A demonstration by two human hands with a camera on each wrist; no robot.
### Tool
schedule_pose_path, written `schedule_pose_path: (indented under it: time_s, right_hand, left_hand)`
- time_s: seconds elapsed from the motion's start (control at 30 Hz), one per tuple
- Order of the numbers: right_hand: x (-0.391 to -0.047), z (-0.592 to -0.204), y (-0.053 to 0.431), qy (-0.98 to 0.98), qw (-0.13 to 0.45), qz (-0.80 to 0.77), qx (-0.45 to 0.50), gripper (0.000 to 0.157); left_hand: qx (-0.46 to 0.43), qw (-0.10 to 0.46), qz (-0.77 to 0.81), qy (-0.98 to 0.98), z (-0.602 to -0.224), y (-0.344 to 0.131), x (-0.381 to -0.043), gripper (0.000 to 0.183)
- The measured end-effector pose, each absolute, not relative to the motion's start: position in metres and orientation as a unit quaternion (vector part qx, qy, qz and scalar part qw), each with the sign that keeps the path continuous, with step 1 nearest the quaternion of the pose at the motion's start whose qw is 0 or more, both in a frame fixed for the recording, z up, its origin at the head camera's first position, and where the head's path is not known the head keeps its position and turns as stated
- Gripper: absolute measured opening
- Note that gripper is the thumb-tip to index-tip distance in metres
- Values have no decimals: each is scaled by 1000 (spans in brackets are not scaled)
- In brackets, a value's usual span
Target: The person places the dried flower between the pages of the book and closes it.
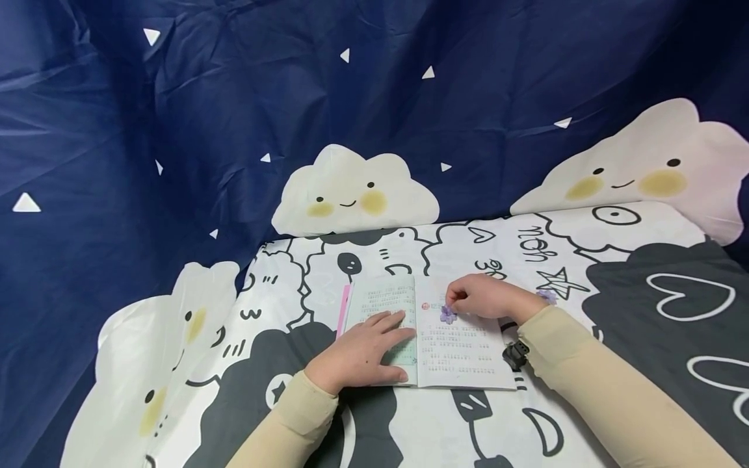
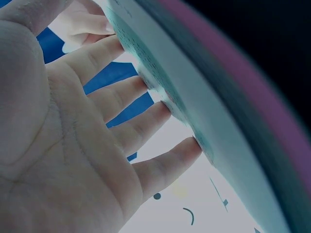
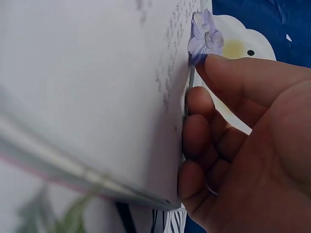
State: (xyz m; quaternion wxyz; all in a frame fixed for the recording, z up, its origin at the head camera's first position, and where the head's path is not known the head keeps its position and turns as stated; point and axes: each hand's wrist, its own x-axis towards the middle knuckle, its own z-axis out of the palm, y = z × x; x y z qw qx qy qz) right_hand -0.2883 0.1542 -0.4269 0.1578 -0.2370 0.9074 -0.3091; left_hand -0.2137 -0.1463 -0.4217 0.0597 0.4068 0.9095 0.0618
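An open book [image 1: 468, 361] lies on the bedding, its left page tinted pale green and its right page white, both printed with lines of text. My left hand [image 1: 365, 351] rests on the left page with fingers spread, the fingertips [image 2: 187, 148] touching the paper in the left wrist view. Over the upper part of the right page, my right hand [image 1: 476, 296] pinches a small purple flower [image 3: 206, 36] between thumb and forefinger. The other fingers of that hand are curled in beside the page. In the head view the flower [image 1: 448, 315] sits close over the printed lines.
A second purple flower [image 1: 547, 296] lies beyond the right wrist. Black-and-white patterned bedding [image 1: 433, 429] spreads under the book. Cloud-shaped cushions [image 1: 355, 192] line the back and left, before a dark blue curtain [image 1: 222, 78]. A black device [image 1: 516, 355] is on the right wrist.
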Motion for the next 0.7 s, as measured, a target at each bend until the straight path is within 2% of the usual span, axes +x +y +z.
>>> schedule_pose_path:
  time_s: [0.27,0.7]
  right_hand:
    - [-285,-423,154,908,155,-302,-247,13]
    - [-291,-422,170,917,131,-282,-249,34]
  left_hand:
    - [410,55,58,908,-422,-146,-214,74]
    - [413,49,59,907,-422,-147,-214,75]
